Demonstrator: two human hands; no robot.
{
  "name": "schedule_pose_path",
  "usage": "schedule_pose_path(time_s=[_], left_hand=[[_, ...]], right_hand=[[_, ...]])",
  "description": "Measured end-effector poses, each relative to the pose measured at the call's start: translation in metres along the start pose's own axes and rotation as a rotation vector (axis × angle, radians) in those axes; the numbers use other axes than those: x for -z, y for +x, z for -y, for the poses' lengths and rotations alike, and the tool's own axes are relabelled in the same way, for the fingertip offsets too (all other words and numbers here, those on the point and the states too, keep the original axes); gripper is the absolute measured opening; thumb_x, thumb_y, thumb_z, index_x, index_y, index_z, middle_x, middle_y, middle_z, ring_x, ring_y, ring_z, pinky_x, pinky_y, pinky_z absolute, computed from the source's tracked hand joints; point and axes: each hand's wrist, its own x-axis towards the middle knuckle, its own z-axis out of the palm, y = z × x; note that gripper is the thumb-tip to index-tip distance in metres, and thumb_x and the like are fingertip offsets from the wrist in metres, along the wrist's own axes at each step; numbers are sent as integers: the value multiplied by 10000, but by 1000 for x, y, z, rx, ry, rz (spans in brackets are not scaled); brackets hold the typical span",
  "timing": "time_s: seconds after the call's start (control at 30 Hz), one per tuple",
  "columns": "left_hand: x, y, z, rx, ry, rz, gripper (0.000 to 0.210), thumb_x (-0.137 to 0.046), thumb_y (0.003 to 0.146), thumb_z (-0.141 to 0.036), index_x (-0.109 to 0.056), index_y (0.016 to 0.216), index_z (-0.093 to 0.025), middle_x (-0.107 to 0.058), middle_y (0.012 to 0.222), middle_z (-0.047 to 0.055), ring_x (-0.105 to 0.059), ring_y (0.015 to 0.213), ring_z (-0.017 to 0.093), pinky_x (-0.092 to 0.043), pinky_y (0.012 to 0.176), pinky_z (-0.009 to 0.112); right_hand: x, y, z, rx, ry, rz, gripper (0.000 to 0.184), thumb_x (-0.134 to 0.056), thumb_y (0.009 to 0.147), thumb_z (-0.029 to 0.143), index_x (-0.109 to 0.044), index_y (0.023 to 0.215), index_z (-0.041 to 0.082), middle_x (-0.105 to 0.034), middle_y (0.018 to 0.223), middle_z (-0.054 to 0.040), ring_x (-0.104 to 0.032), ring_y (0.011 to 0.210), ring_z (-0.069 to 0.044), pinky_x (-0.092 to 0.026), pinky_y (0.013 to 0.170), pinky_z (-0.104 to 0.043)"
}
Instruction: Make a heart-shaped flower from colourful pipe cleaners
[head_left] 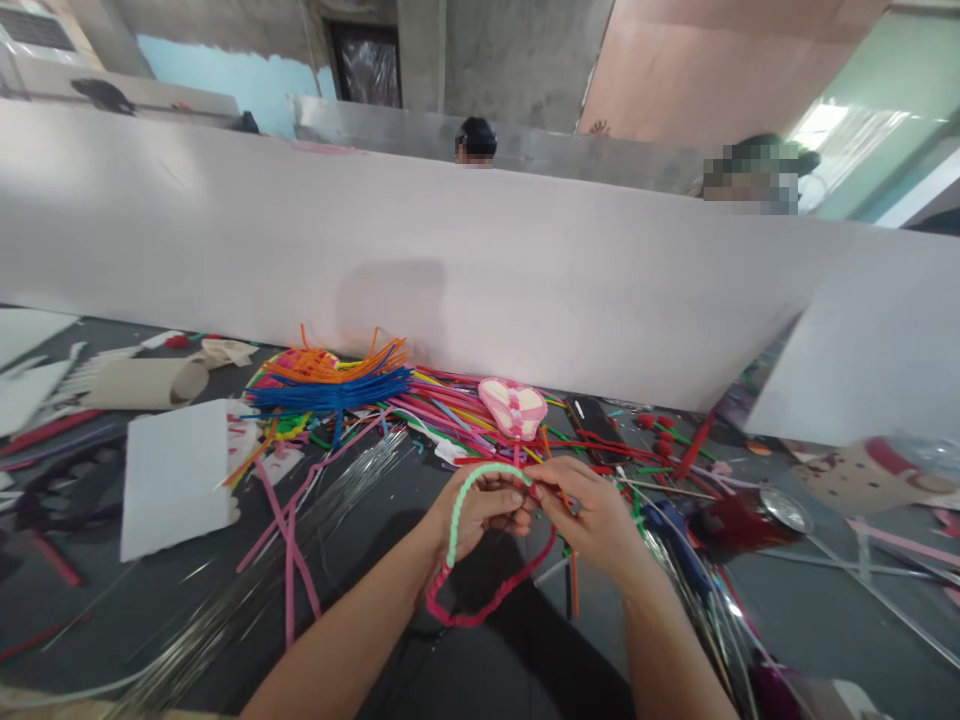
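Twisty loop (454, 525): between your hands; it bends round, green up top, dark pink below.
Your right hand (589, 505): fingertips pinch the loop's top, where green nears pink.
Your left hand (487, 510): fingers curled, gripping just beside that spot.
Red can (731, 520): to your right; you can't read any words.

Looking forward and down from the head, near the bare left hand (478, 512) and bare right hand (592, 508), towards a long white upright panel (540, 270).
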Motion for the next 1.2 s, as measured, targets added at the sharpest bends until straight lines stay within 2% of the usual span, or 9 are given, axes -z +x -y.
schedule_pose_path(time_s=[0.1,0.37,0.67,1.0,1.2], left_hand=[[-2,0,1,5,8,0,283,-798,581,-257,-672,777,-95,-675,669,48,-616,541,120,-532,560,268],[-7,-3,-1,-19,20,-42,302,-804,569,-273,-632,737,-91,-679,643,56,-622,533,132,-538,554,286],[-4,-1,4,-1,9,-69,311,-807,567,-281,-634,745,-94,-683,643,60,-620,534,136,-532,554,290],[-4,0,5,38,-17,-64,289,-810,563,-261,-643,733,-97,-685,642,58,-614,524,126,-530,544,273],[-2,1,9,37,9,-56,295,-803,570,-291,-639,726,-101,-685,664,58,-619,542,126,-530,552,269]], right_hand=[[1,0,-3,31,-5,-5,221,-500,865,190,-649,1022,232,-643,930,-70,-610,860,-176,-502,745,-290],[-1,0,-6,2,41,-27,177,-515,866,181,-671,941,218,-650,869,-64,-613,817,-170,-509,722,-289],[-1,1,-8,-3,19,-62,174,-528,858,207,-690,914,234,-660,840,-61,-625,785,-174,-521,691,-294],[0,3,-4,-75,34,-4,150,-519,860,215,-669,861,219,-656,834,-54,-612,778,-172,-501,706,-290],[0,3,-3,-109,68,67,169,-466,885,198,-634,903,208,-631,851,-53,-590,803,-166,-467,719,-275]])
